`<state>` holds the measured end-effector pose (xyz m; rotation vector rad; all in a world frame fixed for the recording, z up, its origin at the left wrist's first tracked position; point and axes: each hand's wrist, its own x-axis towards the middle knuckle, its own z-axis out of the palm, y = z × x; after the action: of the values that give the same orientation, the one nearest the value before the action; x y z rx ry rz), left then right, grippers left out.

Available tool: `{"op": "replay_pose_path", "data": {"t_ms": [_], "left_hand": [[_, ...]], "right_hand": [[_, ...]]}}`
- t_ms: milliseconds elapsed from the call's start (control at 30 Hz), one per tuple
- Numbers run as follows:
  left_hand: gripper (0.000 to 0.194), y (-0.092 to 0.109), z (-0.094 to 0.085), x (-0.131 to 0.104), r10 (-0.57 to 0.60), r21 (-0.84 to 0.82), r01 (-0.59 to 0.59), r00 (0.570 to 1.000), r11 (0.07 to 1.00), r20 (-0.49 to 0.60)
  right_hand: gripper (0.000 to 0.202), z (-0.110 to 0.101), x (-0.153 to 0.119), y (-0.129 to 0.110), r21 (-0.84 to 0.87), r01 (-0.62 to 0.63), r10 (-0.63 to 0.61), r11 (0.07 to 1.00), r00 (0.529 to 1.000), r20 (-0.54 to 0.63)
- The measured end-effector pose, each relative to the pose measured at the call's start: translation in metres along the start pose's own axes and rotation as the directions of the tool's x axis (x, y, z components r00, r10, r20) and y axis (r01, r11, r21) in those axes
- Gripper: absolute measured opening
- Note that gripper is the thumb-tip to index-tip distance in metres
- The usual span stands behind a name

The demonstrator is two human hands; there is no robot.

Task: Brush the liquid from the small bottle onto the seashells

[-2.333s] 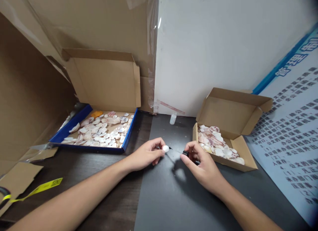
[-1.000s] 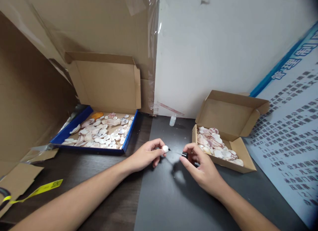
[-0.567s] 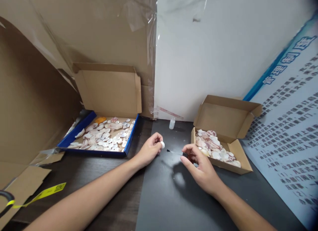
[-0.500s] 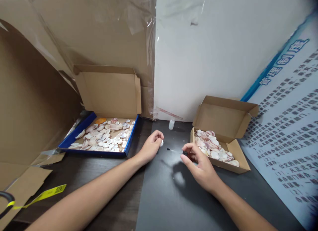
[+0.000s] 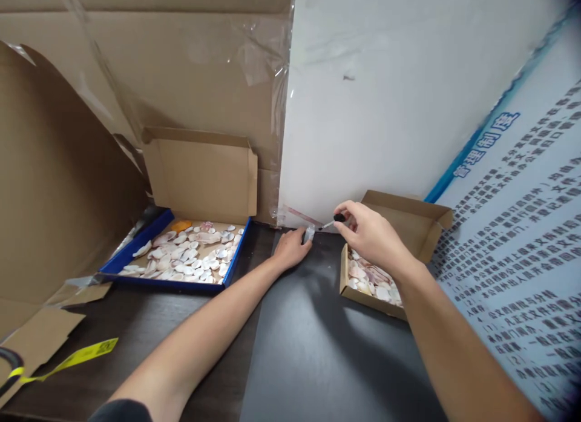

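My left hand (image 5: pixel 291 250) is closed round a small clear bottle (image 5: pixel 309 233) at the back of the dark mat, and the bottle leans slightly. Whether a small white piece is still in that hand is hidden. Between the thumb and fingers of my right hand (image 5: pixel 370 231) is a brush cap (image 5: pixel 339 217), black on top with a thin pale stem. Its dark bristle tip points left, just beside the bottle's mouth. Below and behind my right hand sits a cardboard box (image 5: pixel 344 276) of seashells (image 5: pixel 370 280), partly covered by my forearm.
To the left stands a blue-edged box (image 5: pixel 166 281) with its lid up, holding many shells (image 5: pixel 195 249). A grey mat (image 5: pixel 290 349) covers part of the dark wooden table. Cardboard and a white panel (image 5: pixel 354 107) rise behind. A yellow tag (image 5: pixel 86 355) lies at lower left.
My left hand has moved up and right from the mat to the bottle and taken hold of it. My right hand has carried the brush cap up and forward towards the bottle.
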<state>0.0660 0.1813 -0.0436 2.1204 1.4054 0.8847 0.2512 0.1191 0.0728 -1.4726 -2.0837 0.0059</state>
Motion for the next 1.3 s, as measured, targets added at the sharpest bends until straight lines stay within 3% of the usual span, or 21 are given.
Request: {"op": "replay_pose_path", "data": {"t_ms": [200,400,833,1300], "left_hand": [[0.018,0.003,-0.007,-0.015,0.167,0.058,-0.169,0.985,0.984,0.041],[0.015,0.011,-0.005,-0.015,0.312,0.067,-0.314,0.949,0.947,0.039],[0.011,0.013,-0.002,-0.018,0.402,0.084,-0.397,0.914,0.914,-0.053],[0.014,0.016,-0.004,-0.020,0.441,0.084,-0.435,0.894,0.896,-0.072]], "right_hand": [[0.021,0.000,0.003,0.009,0.063,0.065,-0.064,0.996,0.998,-0.025],[0.021,-0.003,0.001,0.003,0.058,0.101,-0.098,0.993,0.994,-0.042],[0.022,-0.014,0.000,0.006,0.083,0.159,-0.156,0.984,0.987,-0.045],[0.027,0.001,0.001,0.004,0.033,0.167,-0.169,0.985,0.983,0.077]]}}
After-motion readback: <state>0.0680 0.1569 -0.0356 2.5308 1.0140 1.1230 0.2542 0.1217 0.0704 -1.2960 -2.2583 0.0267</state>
